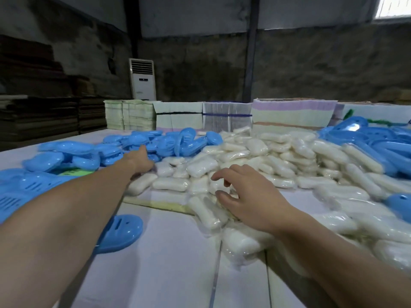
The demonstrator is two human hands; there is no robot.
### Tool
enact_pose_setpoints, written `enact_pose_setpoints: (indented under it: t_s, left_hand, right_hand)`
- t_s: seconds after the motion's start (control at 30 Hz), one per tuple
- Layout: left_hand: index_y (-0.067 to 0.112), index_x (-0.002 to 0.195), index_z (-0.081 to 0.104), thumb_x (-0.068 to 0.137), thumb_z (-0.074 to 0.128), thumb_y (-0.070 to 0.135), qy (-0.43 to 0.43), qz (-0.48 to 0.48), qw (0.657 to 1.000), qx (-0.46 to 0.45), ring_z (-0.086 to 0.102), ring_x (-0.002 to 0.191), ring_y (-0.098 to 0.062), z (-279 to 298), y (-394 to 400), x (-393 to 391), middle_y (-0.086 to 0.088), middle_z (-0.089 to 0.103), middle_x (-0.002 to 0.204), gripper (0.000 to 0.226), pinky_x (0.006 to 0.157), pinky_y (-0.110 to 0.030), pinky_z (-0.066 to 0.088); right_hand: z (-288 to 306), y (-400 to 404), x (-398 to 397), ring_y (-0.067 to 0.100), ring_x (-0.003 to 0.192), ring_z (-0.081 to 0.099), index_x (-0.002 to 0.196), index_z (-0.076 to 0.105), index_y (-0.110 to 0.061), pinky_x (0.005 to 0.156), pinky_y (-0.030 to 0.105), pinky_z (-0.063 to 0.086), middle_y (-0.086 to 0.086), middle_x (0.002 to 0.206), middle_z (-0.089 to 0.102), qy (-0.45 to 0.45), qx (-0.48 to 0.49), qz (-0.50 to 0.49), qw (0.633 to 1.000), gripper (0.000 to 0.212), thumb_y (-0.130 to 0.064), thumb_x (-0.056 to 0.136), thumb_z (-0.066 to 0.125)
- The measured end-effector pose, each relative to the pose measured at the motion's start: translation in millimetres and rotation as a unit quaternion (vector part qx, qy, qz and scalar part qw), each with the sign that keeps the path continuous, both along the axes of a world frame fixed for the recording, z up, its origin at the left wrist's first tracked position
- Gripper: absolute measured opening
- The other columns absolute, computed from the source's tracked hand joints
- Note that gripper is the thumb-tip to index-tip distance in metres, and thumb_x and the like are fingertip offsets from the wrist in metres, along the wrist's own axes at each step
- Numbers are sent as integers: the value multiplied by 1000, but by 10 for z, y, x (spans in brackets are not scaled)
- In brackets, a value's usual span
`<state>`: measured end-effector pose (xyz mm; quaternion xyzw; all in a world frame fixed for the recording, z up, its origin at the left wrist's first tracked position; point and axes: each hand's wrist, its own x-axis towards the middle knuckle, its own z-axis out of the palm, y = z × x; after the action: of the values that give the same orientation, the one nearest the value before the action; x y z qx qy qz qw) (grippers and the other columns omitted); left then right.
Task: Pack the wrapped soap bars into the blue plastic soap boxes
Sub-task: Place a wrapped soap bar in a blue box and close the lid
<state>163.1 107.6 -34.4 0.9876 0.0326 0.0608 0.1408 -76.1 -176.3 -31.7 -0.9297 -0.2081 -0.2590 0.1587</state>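
1. Now your left hand [142, 162] reaches far out to the seam where the blue soap boxes [160, 141] meet the wrapped soap bars [255, 152]; whether its fingers are apart or closed, you cannot tell.
2. Your right hand [249, 196] hovers over the near edge of the soap pile, fingers [219, 175] spread and curled, gripping nothing.
3. More boxes crowd the counter's [178, 263] left and right edges; one blue piece [121, 232] lies alone near your left forearm.

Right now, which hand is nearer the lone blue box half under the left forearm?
Left. The left hand reaches far past the blue box half; the right hand hovers over soap bars further right.
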Motion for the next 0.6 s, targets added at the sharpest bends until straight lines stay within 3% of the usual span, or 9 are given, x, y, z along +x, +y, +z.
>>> enact_pose_setpoints:
  t_s: [0.1, 0.2, 0.3, 0.43, 0.53, 0.6]
  left_hand:
    - [19, 152, 28, 89, 61, 47, 33, 12, 999, 19, 41, 136, -37, -11, 48, 133, -17, 42, 153, 76, 104, -44, 38]
    - [22, 155, 25, 84, 62, 55, 64, 32, 997, 23, 25, 148, -38, -4, 93, 190, -14, 33, 159, 86, 119, -53, 20]
    - [18, 150, 31, 82, 64, 57, 39, 36, 998, 28, 29, 144, -38, -7, 89, 185, -15, 41, 153, 85, 117, -52, 23]
    - [13, 146, 36, 71, 76, 56, 48, 65, 993, -86, 48, 119, -33, 53, 101, 62, -14, 49, 140, 95, 94, -41, 43]
    - [11, 143, 43, 77, 68, 61, -20, 107, 988, -113, 47, 128, -36, 139, 121, -26, -16, 49, 144, 86, 107, -44, 41]
    - [12, 148, 39, 82, 62, 63, -59, 121, 971, -199, 46, 128, -36, 241, 36, -161, -17, 45, 147, 86, 104, -45, 42]
  right_hand:
    - [-6, -19, 29, 6, 101, 40, 124, 54, -38, 87, 29, 39, -23, 99, 44, 6, 4, 9, 1000, 32, -39, 92, 53]
    - [-9, -28, 47, 8, 102, 41, 124, 55, -38, 88, 30, 39, -21, 98, 45, 6, 3, 8, 1000, 32, -39, 92, 54]
    - [-21, -25, 52, 9, 102, 43, 123, 56, -37, 90, 32, 41, -21, 99, 47, 8, 8, 11, 1000, 31, -38, 92, 54]
    - [-15, -28, 54, 11, 103, 45, 122, 57, -37, 92, 31, 40, -16, 104, 54, 15, 17, 6, 1000, 32, -38, 90, 54]
    - [-17, -27, 53, 10, 102, 44, 121, 58, -37, 91, 29, 39, -16, 103, 54, 22, 27, 3, 999, 31, -37, 91, 56]
    - [-13, -35, 55, 10, 101, 44, 120, 59, -36, 89, 28, 39, -16, 99, 53, 27, 33, 1, 999, 30, -36, 91, 57]
